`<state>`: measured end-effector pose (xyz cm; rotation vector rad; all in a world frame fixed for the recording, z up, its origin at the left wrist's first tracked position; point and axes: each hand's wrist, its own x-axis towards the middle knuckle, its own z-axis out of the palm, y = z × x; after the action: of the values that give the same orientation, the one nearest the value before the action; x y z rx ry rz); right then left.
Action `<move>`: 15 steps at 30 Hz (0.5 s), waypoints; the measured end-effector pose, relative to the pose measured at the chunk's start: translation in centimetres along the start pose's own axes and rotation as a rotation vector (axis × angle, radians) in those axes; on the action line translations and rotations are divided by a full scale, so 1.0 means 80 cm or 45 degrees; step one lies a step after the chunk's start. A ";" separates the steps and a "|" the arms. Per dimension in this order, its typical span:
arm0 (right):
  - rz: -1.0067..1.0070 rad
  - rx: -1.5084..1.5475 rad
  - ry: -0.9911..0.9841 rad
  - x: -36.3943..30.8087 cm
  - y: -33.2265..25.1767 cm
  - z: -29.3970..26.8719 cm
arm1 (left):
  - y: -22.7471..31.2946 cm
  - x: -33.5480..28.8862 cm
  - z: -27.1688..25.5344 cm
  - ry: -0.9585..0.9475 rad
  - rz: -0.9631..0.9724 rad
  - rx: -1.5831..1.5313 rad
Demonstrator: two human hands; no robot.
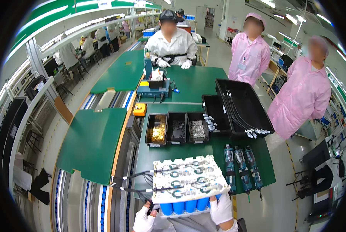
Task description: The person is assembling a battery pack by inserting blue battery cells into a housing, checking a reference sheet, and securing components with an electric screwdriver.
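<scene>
Evidently handled the battery module [190, 181] from below its top, directly on the near side of the middle parts bin [183, 141]. Wrapped the right hand [221, 210] around the module's edge, near and to the right of the middle parts bin, bare fingertips against the blue cells [191, 205] under the white top plate [180, 199]. Held the left hand [144, 220] curled at the opposite corner, near and to the left of the middle parts bin; could not tell pinching from mere touching there. Could not tell, either, any contact between underside and green table [196, 150].

Seemed best done with weight shared by both palms, low on the body rather than on the exposed top fittings. Called, by judgement, for slack in the black leads [140, 174], near and to the left of the middle parts bin: likely to tug or snag during any turn. Looked wise to clear the left fingers of those leads before taking full load. Needed care, too, around the power screwdrivers [241, 166], near and to the right of the middle parts bin: probably easy to knock with a wide right elbow.
</scene>
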<state>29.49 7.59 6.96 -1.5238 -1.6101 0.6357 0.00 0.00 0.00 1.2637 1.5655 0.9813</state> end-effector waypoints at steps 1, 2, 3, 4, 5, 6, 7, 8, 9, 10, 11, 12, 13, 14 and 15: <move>-0.007 -0.069 -0.017 0.000 -0.009 -0.008 | 0.033 -0.010 0.001 0.031 -0.019 0.063; 0.080 -0.089 -0.086 0.006 -0.021 -0.015 | 0.070 -0.017 -0.001 0.004 -0.156 -0.029; 0.063 -0.165 -0.048 0.046 -0.009 -0.003 | 0.091 0.020 0.009 0.097 -0.077 0.030; 0.066 -0.255 -0.031 0.058 -0.009 0.006 | 0.100 0.033 0.003 0.079 -0.102 0.175; 0.061 -0.353 -0.028 0.066 -0.012 0.006 | 0.103 0.030 0.003 0.066 -0.135 0.308; 0.018 -0.307 0.055 0.081 -0.022 0.013 | 0.095 0.039 0.006 0.167 0.066 0.341; -0.011 -0.295 0.060 0.089 -0.011 0.020 | 0.095 0.039 0.004 0.157 -0.021 0.376; 0.040 -0.405 0.019 0.098 -0.012 0.022 | 0.095 0.040 0.002 0.145 -0.005 0.383; 0.088 -0.514 -0.020 0.107 -0.014 0.024 | 0.093 0.045 0.001 0.134 0.013 0.392; 0.024 -0.545 0.050 0.115 -0.010 0.027 | 0.090 0.055 0.005 0.201 0.229 0.336; 0.090 -0.568 -0.027 0.124 -0.012 0.026 | 0.100 0.064 0.005 0.207 0.229 0.388; 0.087 -0.591 -0.039 0.130 -0.014 0.026 | 0.105 0.068 0.004 0.181 0.196 0.367; 0.086 -0.615 -0.050 0.135 -0.014 0.026 | 0.107 0.073 0.004 0.154 0.163 0.347; 0.054 -0.645 -0.046 0.140 -0.005 0.029 | 0.106 0.079 0.005 0.201 0.210 0.259; 0.038 -0.622 -0.027 0.145 0.002 0.030 | 0.112 0.085 0.001 0.166 0.168 0.308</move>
<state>28.31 19.29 8.00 -1.8930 -1.8514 0.2808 2.06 8.22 7.40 1.5117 1.7612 0.9958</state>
